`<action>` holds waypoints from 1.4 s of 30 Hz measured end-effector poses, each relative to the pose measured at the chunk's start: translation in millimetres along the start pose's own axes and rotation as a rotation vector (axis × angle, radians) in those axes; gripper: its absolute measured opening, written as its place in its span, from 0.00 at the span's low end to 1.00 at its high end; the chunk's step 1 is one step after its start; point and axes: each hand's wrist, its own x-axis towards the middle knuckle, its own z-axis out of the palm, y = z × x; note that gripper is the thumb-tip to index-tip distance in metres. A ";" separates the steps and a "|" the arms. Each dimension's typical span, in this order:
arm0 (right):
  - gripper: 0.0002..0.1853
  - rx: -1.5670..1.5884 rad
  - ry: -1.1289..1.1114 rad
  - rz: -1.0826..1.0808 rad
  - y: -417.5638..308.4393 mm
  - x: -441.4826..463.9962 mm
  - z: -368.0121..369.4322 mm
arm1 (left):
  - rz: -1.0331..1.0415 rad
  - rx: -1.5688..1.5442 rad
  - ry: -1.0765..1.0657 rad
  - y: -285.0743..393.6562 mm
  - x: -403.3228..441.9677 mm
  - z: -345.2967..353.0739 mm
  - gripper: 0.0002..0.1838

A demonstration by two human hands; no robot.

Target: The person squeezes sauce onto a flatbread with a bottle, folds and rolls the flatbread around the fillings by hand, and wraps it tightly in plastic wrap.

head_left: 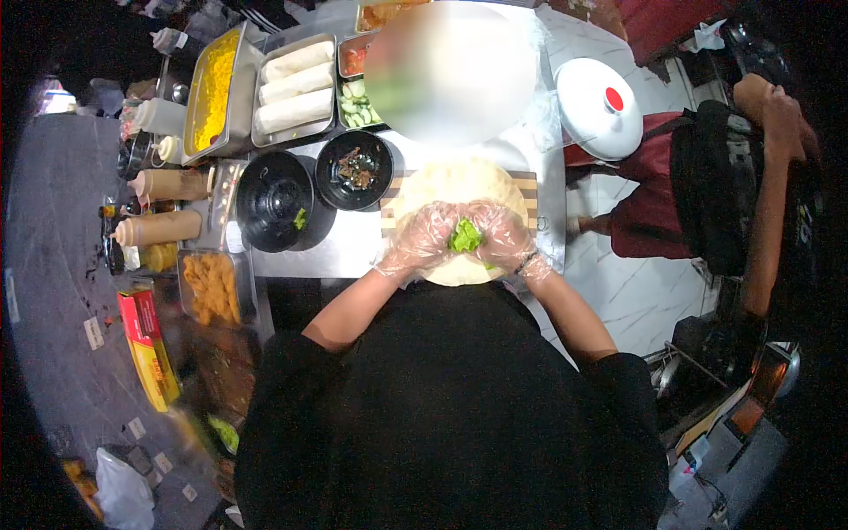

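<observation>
A round flatbread (459, 184) lies on a striped wooden board (531, 196). Over its middle, my left hand (428, 237) and my right hand (502, 235), both in clear plastic gloves, come together with curled fingers around green lettuce (465, 236). The lettuce shows between them, just above the bread. To the left, one black bowl (269, 203) has a small piece of green leaf in it, and another black bowl (354, 170) holds dark bits of food.
Behind the bowls are a tray of yellow food (215, 93), a tray of white rolls (298, 86) and cucumber pieces (358, 104). Sauce bottles (159, 228) and fried food (210, 287) are at left. A white lid (599, 108) and another person (649, 194) are at right.
</observation>
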 end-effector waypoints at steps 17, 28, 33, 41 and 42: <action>0.47 -0.032 -0.234 0.050 -24.7 15.0 -55.9 | -0.074 0.088 -0.153 -5.5 -8.9 -21.4 0.64; 0.33 -0.157 -0.057 0.060 -3.1 -13.3 0.0 | -0.027 0.032 0.028 -13.1 -18.2 8.0 0.43; 0.33 0.111 0.181 0.098 -5.5 -25.9 -26.8 | -0.102 0.026 0.019 -6.3 -18.8 -0.6 0.41; 0.19 -0.223 0.120 0.043 -14.8 -99.9 7.2 | 0.057 0.071 0.032 -8.2 -14.1 -1.7 0.34; 0.17 -0.236 0.140 0.194 -26.1 -93.9 17.4 | 0.077 0.084 0.039 -10.1 -14.3 0.8 0.33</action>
